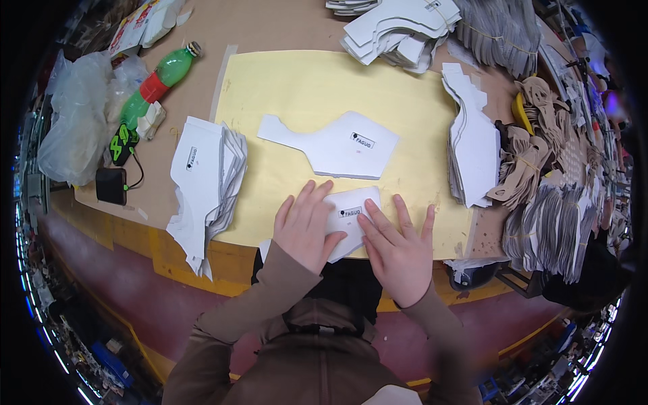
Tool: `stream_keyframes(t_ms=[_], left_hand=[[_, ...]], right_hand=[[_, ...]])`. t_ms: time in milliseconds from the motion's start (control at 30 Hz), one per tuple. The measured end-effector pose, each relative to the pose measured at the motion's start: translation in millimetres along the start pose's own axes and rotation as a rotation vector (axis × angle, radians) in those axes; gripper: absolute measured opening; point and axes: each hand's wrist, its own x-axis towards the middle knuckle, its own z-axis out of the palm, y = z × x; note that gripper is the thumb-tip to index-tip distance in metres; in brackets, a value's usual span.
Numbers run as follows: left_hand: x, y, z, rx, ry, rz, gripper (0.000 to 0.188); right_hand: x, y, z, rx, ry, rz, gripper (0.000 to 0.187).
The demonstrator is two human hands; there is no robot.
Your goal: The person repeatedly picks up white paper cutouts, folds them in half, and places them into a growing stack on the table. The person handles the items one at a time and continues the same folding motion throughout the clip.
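Both hands are working at six o'clock on the yellow sheet [290,81]; the left hand [302,233] is lying with fingers loosely together and thumb parted, the right hand [398,251] is resting with fingers spread, and neither is clamping the logo-printed white panel [348,228] beneath them; a larger white panel [337,148] is lying singly at twelve o'clock from it; by my judgement, handling is only partway through, since thick panel stacks are sitting at nine [196,169] and three o'clock [472,148]; which one is holding finished pieces, I cannot tell.
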Motion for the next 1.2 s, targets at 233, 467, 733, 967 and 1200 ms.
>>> stream_keyframes(t_ms=[233, 467, 733, 967, 1200], left_hand=[[27, -11, -5, -0.229, -0.099, -0.099, 0.042], [19, -17, -19, -0.741, -0.358, -0.267, 0.030], [16, -5, -40, -1.162, -0.509, -0.479, 0.033], [16, -1, -53, -1.226, -0.501, -0.486, 0.030], [18, 0, -58, -1.320, -0.458, -0.494, 0.032]], right_hand=[[10, 22, 4, 0.447, 0.128, -0.113, 0.049], [7, 9, 4, 1.009, 0.236, 0.248, 0.065], [7, 2, -20, 1.414, -0.170, 0.493, 0.028], [3, -10, -25, 1.613, -0.044, 0.529, 0.023], [0, -9, -26, 1.679, 0.057, 0.501, 0.024]])
